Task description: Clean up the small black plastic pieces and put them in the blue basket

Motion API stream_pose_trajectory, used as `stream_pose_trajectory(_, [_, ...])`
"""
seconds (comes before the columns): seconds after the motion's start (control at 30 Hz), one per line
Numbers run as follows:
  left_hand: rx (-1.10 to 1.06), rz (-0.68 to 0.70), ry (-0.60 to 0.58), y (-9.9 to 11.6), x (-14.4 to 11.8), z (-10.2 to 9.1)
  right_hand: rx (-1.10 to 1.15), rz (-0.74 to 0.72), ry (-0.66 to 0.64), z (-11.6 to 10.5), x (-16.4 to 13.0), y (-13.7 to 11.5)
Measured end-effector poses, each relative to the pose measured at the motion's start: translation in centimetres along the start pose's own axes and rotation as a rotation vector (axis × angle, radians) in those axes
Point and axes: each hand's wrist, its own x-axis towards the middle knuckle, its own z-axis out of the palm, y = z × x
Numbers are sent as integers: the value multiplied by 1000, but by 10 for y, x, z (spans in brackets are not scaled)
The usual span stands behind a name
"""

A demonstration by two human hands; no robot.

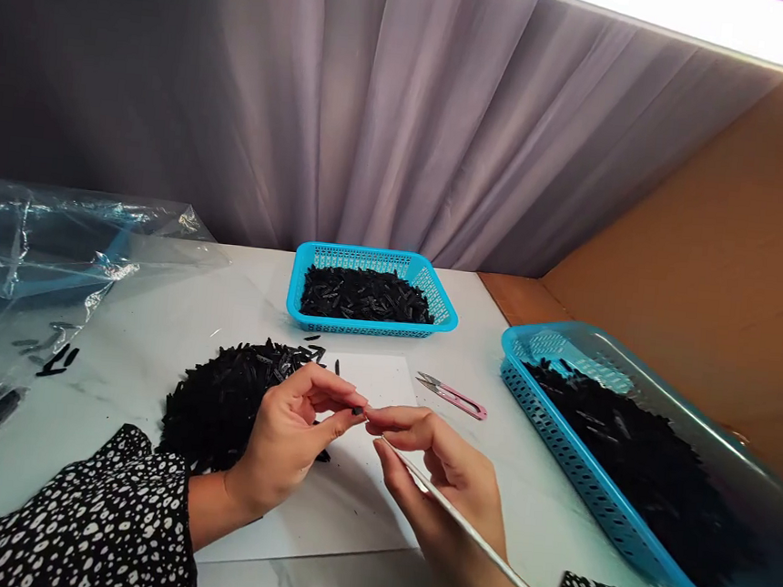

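My left hand pinches a small black plastic piece between thumb and fingertips, just over a white sheet. My right hand meets it fingertip to fingertip and holds a thin metal rod that runs back along the palm toward my wrist. A heap of the same black pieces lies on the table just behind my left hand.
A small blue basket of black pieces stands at the back middle. A larger blue basket, covered in clear film, sits at the right. Pink thread snips lie beside the sheet. Crumpled clear plastic covers the left; brown cardboard stands right.
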Motion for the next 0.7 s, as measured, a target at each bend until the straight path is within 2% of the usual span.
stream_pose_trajectory(0.13, [76, 166, -76, -1, 0, -3, 10, 51, 9, 0, 0, -1])
stream_pose_trajectory(0.47, [211, 264, -114, -1, -2, -6, 22, 91, -18, -4, 1, -6])
stream_pose_trajectory(0.7, [286, 411, -162, -2, 0, -9, 15, 182, -40, -6, 2, -11])
